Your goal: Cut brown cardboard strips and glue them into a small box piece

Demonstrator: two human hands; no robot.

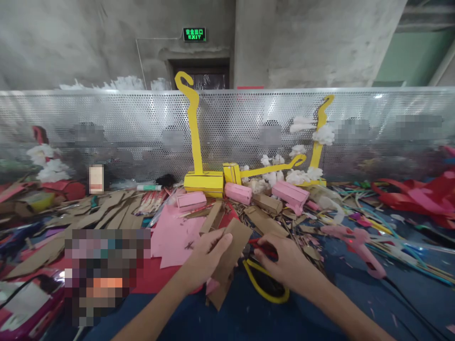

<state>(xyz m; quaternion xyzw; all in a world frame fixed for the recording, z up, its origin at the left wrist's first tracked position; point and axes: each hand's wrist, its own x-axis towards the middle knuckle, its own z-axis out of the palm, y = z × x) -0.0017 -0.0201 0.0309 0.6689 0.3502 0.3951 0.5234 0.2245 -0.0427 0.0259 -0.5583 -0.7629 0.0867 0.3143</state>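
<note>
- The cardboard piece is between the two hands, slanted, with its upper end leaning away from the person.
- The left hand grips this piece at its left edge, with the thumb lying on the face.
- The right hand, just beside the piece, has its fingers closed on a red thing; which kind of thing, I cannot tell.
- Below the right hand's fingers there is a yellow loop with a dark inside.
- Behind the left hand lies a pink sheet.
- Farther beyond the grip, a yellow box bears an upright hooked strip, and pink boxes lie near it.
- To the right of the right hand, well apart, a pink glue gun rests on the blue table.
</note>
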